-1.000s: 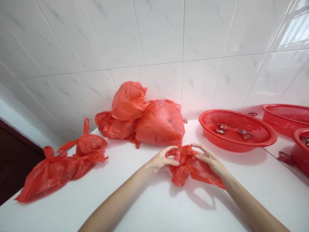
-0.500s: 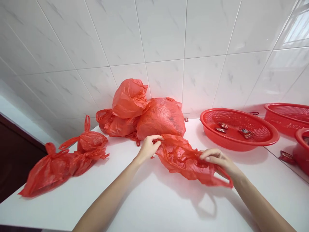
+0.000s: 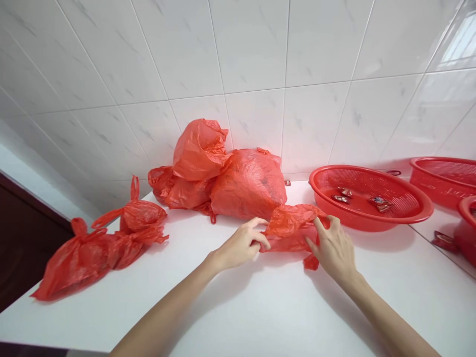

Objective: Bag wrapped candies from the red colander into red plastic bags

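Observation:
A crumpled, thin red plastic bag (image 3: 292, 230) lies bunched between my two hands, just above the white tabletop. My left hand (image 3: 243, 244) is at its left edge, index finger stretched along the film and the other fingers curled on the edge. On the opposite side, my right hand (image 3: 333, 248) grips the film between thumb and fingers, which are partly spread. A loose flap of the bag hangs below the right fingers. Right behind it stands a filled red bag (image 3: 249, 186), leaning on the tiled wall.
More filled red bags (image 3: 201, 148) are piled at the wall, and tied red bags (image 3: 80, 260) lie at the left. A red colander (image 3: 372, 223) at the right holds several small wrapped packets (image 3: 381, 203). Other red baskets (image 3: 442, 186) stand farther right, near a dark red wrapper (image 3: 444, 242).
The bag has been turned and gathered into a smaller bunch, and its handle no longer stretches out to the right. My left hand has moved right and slightly down; my right hand has turned.

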Available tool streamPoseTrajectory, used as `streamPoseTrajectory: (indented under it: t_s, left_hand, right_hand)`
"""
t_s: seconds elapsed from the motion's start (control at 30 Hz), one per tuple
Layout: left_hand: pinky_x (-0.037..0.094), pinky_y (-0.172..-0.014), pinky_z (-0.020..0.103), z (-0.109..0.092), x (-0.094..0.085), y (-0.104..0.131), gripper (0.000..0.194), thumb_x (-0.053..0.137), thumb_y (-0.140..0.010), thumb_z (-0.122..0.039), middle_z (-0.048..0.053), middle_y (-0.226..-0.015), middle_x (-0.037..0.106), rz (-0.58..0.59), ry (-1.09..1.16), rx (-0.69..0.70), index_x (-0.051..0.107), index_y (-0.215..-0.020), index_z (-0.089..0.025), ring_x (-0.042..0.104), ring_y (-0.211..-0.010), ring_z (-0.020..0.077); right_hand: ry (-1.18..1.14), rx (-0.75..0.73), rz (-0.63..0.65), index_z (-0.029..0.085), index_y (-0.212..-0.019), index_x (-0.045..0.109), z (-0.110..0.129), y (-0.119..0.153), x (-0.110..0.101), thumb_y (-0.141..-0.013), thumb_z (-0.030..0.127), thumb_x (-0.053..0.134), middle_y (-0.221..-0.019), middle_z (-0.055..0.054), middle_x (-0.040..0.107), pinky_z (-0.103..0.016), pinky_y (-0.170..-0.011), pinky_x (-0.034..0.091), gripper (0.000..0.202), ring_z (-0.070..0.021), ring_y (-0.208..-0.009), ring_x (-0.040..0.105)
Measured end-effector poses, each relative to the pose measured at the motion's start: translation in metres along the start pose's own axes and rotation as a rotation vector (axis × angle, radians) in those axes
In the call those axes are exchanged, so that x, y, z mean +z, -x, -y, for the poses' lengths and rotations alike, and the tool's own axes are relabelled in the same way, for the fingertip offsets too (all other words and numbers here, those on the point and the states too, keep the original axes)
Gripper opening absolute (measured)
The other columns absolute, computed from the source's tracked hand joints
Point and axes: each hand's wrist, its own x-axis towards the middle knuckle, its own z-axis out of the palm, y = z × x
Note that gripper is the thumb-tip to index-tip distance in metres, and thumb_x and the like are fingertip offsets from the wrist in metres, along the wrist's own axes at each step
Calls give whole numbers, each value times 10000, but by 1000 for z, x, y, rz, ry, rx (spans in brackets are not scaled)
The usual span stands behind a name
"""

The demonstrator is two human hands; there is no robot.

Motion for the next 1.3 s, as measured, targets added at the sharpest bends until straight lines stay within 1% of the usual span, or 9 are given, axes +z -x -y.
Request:
streamPoseTrajectory:
  t_s: [0.1, 0.27, 0.4, 0.57, 0.77, 0.93, 1.07, 1.17, 1.3]
  left_hand:
    - [542, -850, 352, -7, 7, -2, 498, 472, -732, -18, 63, -1434, 584, -14, -26, 80, 817, -990, -268, 686, -1030, 240]
    - [532, -813, 344, -18, 17, -11, 304, 575, -827, -199, 85, -1199, 687, -142, 95, -2, 798, -1033, -220, 668, -852, 205]
    - [499, -925, 352, -24, 20, -15, 257, 617, -834, -235, 63, -1034, 702, -189, 94, -11, 804, -1010, -250, 662, -988, 242]
    - [518, -825, 304, -20, 23, -9, 678, 461, -739, -30, 39, -1209, 705, 33, 118, 34, 691, -1310, -314, 666, -994, 220]
    - [431, -531, 242, -17, 29, 1, 810, 495, -731, -74, 2, -841, 711, 225, 141, -66, 442, -1511, -285, 598, -598, 168]
    - [461, -689, 291, -10, 5, 1, 420, 443, -799, -40, 84, -995, 690, 19, -432, -296, 591, -1158, -199, 656, -843, 235]
    - [500, -779, 352, -2, -19, 5, 396, 349, -874, -47, 112, -1000, 713, -10, -608, -385, 678, -1036, -199, 692, -908, 273]
    - [525, -902, 393, 0, -22, 11, 427, 396, -893, -106, 124, -1234, 678, 8, -566, -340, 733, -1124, -232, 676, -1103, 293]
    - [433, -1103, 487, 5, -7, 10, 465, 492, -869, -107, 130, -1557, 457, -232, -533, -64, 718, -1252, -243, 455, -1418, 336]
  right_hand:
    - [94, -35, -75, 220, -1196, 596, -3, -2, 2, -865, 314, 609, -1342, -243, 485, -421, -736, 453, 345, -349, -977, 604]
    - [43, -67, -140, 215, -1229, 582, -3, -4, 0, -890, 327, 597, -1381, -251, 445, -415, -768, 454, 357, -331, -1026, 588]
    - [-17, -65, -172, 218, -1290, 561, -2, -3, -2, -929, 441, 558, -1436, -256, 418, -450, -795, 464, 424, -390, -1177, 532]
    - [-308, 24, -142, 177, -1317, 524, -3, -8, 1, -898, 504, 567, -1417, -259, 476, -628, -962, 419, 533, -442, -1237, 495]
    - [-1067, 112, -34, 246, -1446, 374, 3, -12, -4, -868, 376, 598, -1281, -116, 593, -441, -945, 534, 633, -296, -1170, 595]
    - [-501, 127, 182, 215, -1431, 444, 5, -6, -9, -723, 52, 540, -1407, -183, 514, -355, -678, 548, 732, -262, -914, 686]
    - [-45, 98, 390, 210, -1366, 560, 7, -3, -14, -735, -18, 497, -1531, -216, 402, -301, -552, 466, 674, -231, -784, 716]
    - [-76, 13, 364, 179, -1386, 550, 4, -4, -12, -756, -2, 491, -1465, -205, 499, -314, -650, 513, 658, -286, -976, 713]
    - [-322, -24, 301, 153, -1344, 572, -4, -4, -4, -757, 20, 457, -1331, -169, 616, -342, -773, 562, 613, -281, -1059, 689]
